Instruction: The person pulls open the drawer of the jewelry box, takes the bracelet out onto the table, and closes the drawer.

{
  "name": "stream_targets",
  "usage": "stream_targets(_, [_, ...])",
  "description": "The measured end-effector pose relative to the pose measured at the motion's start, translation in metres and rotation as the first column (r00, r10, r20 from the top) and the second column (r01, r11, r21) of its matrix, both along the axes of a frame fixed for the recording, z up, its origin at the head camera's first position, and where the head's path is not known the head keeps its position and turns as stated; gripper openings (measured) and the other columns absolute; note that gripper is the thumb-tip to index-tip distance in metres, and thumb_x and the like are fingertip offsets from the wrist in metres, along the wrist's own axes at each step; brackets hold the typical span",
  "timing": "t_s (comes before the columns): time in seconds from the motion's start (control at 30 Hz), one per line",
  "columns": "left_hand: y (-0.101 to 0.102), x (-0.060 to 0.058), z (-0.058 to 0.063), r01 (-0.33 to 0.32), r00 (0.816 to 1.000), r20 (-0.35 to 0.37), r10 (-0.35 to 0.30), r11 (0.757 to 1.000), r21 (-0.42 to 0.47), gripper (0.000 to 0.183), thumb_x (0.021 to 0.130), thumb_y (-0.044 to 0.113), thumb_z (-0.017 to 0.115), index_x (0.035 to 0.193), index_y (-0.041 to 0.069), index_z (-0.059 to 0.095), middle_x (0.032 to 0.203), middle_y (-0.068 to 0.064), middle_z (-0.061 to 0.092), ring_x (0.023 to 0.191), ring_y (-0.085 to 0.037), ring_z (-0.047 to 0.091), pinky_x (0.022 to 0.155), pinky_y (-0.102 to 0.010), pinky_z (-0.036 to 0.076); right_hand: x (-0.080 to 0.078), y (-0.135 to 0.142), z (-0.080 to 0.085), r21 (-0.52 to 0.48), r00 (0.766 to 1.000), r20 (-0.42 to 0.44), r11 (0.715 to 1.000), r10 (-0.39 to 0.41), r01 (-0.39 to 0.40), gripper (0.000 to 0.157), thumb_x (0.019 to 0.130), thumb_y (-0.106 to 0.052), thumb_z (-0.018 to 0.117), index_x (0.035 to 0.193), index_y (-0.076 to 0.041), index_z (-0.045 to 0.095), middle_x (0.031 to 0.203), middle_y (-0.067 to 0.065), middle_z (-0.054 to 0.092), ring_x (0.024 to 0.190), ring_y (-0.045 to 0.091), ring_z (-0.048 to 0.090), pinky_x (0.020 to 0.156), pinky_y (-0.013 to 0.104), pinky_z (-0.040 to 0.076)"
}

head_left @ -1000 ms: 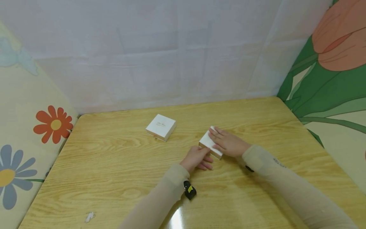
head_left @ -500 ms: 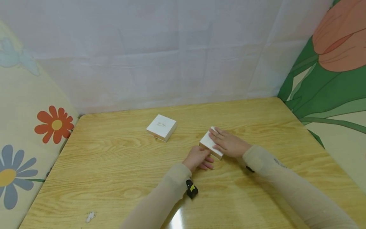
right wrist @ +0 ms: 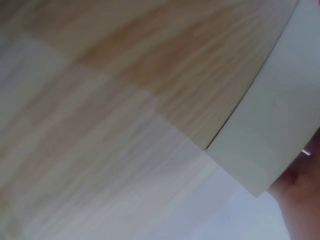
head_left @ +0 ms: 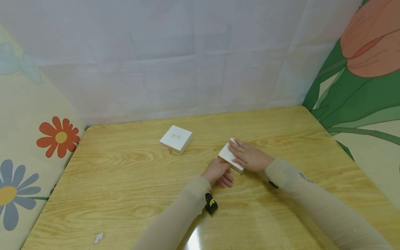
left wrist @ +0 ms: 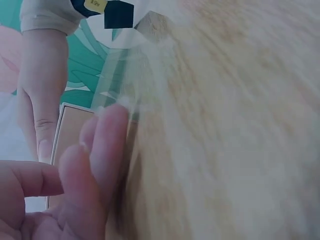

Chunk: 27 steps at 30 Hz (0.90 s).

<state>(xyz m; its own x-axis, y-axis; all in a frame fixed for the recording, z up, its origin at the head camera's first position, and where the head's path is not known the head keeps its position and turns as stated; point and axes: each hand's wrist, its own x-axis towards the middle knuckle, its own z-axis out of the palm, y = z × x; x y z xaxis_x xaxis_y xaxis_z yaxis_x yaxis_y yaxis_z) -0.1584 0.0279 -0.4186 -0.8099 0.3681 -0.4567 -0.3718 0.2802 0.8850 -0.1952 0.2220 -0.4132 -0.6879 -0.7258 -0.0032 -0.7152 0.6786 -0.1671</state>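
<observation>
A small white box lies on the wooden table right of centre. My right hand lies over its top with fingers straight; in the right wrist view the box's plain side shows, with a bit of that hand behind. At the brown front face is my left hand. Its thumb and index finger come together there, the other fingers extended below; what lies between the tips is hidden. Another white box with gold lettering and a small tab on its front sits further left, untouched.
The wooden table runs back to a white cloth. Flower-painted panels flank it on both sides. A small white patch is near the front left. Each wrist wears a black device.
My left wrist has turned and shifted slightly to the right, its fingers staying at the box front. The right hand and both boxes keep their places.
</observation>
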Motion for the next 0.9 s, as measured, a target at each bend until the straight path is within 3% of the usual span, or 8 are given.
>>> stream_targets(0.3, [0.0029, -0.0037, -0.0067, 0.024, 0.999, 0.041, -0.027, 0.997, 0.067, 0.026, 0.108, 0.021, 0.04, 0.11, 0.004, 0.059, 0.065, -0.009, 0.064, 0.055, -0.016, 0.067, 0.042, -0.022, 0.049, 0.0002, -0.0012, 0.0022, 0.002, 1.0, 0.018, 1.0, 0.004, -0.004, 0.05, 0.104, -0.014, 0.049, 0.144, 0.016, 0.04, 0.154, 0.032, 0.033, 0.143, 0.051, 0.029, 0.117, 0.057, 0.029])
stream_targets(0.6, [0.0049, -0.0014, -0.0035, -0.014, 0.997, 0.076, 0.01, 0.998, 0.054, 0.022, 0.104, 0.015, 0.041, 0.093, 0.004, 0.056, 0.063, -0.009, 0.063, 0.059, -0.022, 0.071, 0.041, -0.021, 0.049, -0.0012, 0.0001, 0.0008, -0.004, 0.999, -0.025, 1.0, 0.026, -0.026, 0.049, 0.104, -0.014, 0.05, 0.142, 0.016, 0.042, 0.152, 0.033, 0.036, 0.142, 0.051, 0.032, 0.116, 0.057, 0.031])
stream_targets(0.9, [0.0017, -0.0012, -0.0015, -0.006, 0.999, 0.04, 0.004, 0.999, 0.049, 0.024, 0.105, 0.018, 0.044, 0.095, 0.002, 0.059, 0.066, -0.01, 0.065, 0.056, -0.017, 0.068, 0.044, -0.022, 0.051, -0.0005, -0.0003, 0.0023, -0.007, 1.0, -0.014, 1.0, 0.026, -0.026, 0.049, 0.104, -0.015, 0.05, 0.142, 0.015, 0.043, 0.152, 0.032, 0.037, 0.142, 0.051, 0.033, 0.116, 0.056, 0.032])
